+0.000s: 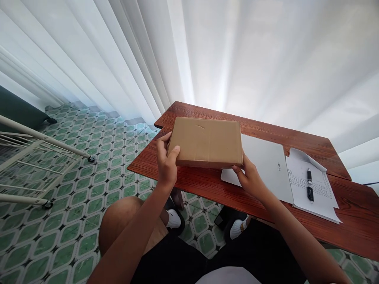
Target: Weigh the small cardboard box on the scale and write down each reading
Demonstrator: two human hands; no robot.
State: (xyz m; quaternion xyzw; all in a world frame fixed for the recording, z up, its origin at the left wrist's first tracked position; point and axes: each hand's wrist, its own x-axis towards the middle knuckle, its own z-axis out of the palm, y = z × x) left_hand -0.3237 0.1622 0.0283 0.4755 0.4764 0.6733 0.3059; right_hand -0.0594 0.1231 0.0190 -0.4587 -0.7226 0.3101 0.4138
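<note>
A flat brown cardboard box (pixel 209 141) is held up between my two hands, above the left part of the wooden table. My left hand (pixel 167 159) grips its left end, with the thumb over the top edge and the fingers behind. At the lower right corner, my right hand (pixel 247 173) grips the box with its thumb near the front edge. The box's top has a small crease or tear near the far side. Beneath my right hand lies a closed silver laptop (pixel 266 165), partly hidden by the box and the hand.
On the reddish-brown table (pixel 304 144), right of the laptop, paper sheets (pixel 321 189) with writing lie under a black pen (pixel 309 185). White curtains (pixel 237 51) hang behind. A white wheeled metal rack (pixel 44 138) stands at left on the green tiled floor (pixel 79 221).
</note>
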